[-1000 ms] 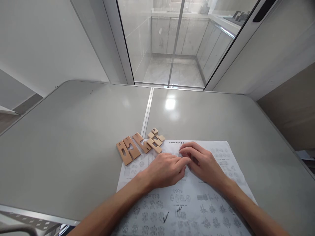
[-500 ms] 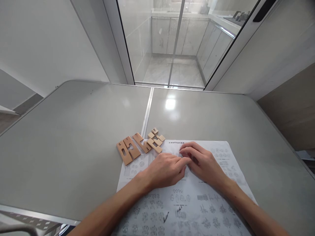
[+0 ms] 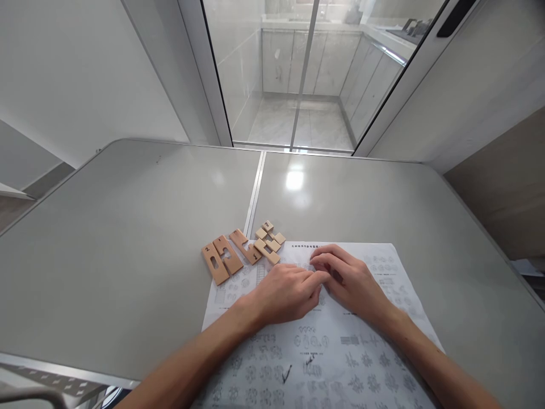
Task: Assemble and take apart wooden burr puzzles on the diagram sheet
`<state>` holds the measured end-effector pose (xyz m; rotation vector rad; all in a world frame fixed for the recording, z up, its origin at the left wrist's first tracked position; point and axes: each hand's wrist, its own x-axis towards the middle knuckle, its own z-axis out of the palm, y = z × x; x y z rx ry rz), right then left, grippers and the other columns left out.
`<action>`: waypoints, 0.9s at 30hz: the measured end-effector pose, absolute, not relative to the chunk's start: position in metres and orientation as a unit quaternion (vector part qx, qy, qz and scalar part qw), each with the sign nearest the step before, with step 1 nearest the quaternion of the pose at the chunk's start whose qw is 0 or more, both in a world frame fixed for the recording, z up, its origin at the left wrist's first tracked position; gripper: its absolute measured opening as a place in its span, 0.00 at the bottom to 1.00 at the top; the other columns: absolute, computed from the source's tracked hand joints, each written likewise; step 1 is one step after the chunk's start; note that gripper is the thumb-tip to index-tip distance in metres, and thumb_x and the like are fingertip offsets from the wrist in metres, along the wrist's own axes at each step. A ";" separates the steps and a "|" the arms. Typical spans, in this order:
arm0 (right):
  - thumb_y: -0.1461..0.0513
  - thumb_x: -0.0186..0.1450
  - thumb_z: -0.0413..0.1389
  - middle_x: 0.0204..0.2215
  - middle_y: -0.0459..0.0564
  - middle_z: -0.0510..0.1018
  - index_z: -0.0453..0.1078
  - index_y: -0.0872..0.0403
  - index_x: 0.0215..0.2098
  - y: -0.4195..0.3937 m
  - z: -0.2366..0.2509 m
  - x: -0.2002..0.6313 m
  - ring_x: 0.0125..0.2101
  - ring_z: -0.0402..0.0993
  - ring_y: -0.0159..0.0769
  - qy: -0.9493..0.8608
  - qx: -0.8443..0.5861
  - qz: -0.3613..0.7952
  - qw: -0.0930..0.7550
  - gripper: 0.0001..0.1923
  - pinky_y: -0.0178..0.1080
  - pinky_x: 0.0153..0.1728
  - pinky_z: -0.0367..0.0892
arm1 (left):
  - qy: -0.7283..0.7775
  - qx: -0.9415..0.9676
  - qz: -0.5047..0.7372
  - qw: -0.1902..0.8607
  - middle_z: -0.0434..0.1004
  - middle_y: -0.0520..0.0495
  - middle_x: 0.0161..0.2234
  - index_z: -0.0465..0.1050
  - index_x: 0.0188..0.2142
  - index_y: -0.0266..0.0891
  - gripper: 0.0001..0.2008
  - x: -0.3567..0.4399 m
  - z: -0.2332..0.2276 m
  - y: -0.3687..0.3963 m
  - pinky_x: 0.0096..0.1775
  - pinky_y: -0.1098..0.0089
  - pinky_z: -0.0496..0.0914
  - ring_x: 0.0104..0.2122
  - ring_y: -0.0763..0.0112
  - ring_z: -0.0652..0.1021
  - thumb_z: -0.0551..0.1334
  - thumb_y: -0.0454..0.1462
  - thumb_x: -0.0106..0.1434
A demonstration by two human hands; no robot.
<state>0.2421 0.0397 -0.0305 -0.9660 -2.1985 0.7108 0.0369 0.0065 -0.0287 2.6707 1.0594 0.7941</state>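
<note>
My left hand [image 3: 290, 294] is closed, back upward, on the printed paper sheet [image 3: 315, 363]. Its curled fingers hide whatever may be inside. Beside it, my right hand [image 3: 351, 278] rests on the same sheet with loosely bent fingers, a gap between thumb and fingers, and nothing seen in it. The two hands meet around the left thumb and index finger. Just beyond my left hand lie flat brown wooden puzzle pieces [image 3: 221, 270] with cut-outs and numbers. Next to them are paler notched wooden pieces [image 3: 268, 244], one marked 3, clustered together near the sheet's top edge.
The grey table [image 3: 128, 238] has a metal seam [image 3: 255, 196] running toward its far edge. Past it stands a glass sliding door [image 3: 306, 74] with a kitchen behind. A white wall rises at the left. Small printed diagrams and black pen marks cover the sheet.
</note>
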 end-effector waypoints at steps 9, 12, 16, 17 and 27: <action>0.66 0.76 0.53 0.44 0.50 0.81 0.73 0.49 0.40 0.038 -0.026 0.241 0.28 0.72 0.32 -0.832 -0.366 0.268 0.319 0.09 0.39 0.29 0.69 | 0.365 0.876 0.316 0.023 0.75 0.55 0.24 0.74 0.42 0.40 0.10 0.027 -0.012 0.001 0.29 0.69 0.67 0.24 0.72 0.75 0.55 0.29 0.71; 0.65 0.77 0.53 0.45 0.51 0.81 0.74 0.49 0.40 0.039 -0.027 0.241 0.28 0.72 0.33 -0.830 -0.371 0.267 0.319 0.09 0.39 0.28 0.68 | 0.422 0.829 0.366 0.020 0.79 0.53 0.30 0.73 0.46 0.42 0.08 0.010 0.005 -0.008 0.37 0.67 0.72 0.31 0.69 0.78 0.58 0.29 0.71; 0.63 0.78 0.52 0.46 0.51 0.82 0.73 0.49 0.40 0.040 -0.030 0.242 0.26 0.69 0.32 -0.827 -0.374 0.276 0.314 0.10 0.40 0.27 0.67 | 0.539 0.755 0.372 -0.033 0.81 0.45 0.44 0.71 0.50 0.44 0.10 -0.025 0.018 -0.023 0.50 0.57 0.74 0.47 0.59 0.79 0.62 0.32 0.72; 0.63 0.78 0.52 0.46 0.52 0.82 0.73 0.49 0.40 0.040 -0.031 0.242 0.26 0.69 0.32 -0.827 -0.374 0.279 0.314 0.10 0.40 0.27 0.67 | 0.579 0.733 0.354 -0.050 0.80 0.42 0.48 0.71 0.52 0.44 0.10 -0.034 0.018 -0.027 0.53 0.53 0.73 0.50 0.55 0.78 0.62 0.35 0.72; 0.63 0.78 0.52 0.45 0.52 0.82 0.74 0.49 0.40 0.040 -0.029 0.243 0.24 0.68 0.32 -0.830 -0.369 0.269 0.320 0.10 0.40 0.26 0.67 | 0.769 0.600 0.219 0.027 0.59 0.29 0.72 0.60 0.69 0.41 0.41 -0.100 -0.006 -0.057 0.68 0.33 0.57 0.72 0.35 0.60 0.63 0.61 0.67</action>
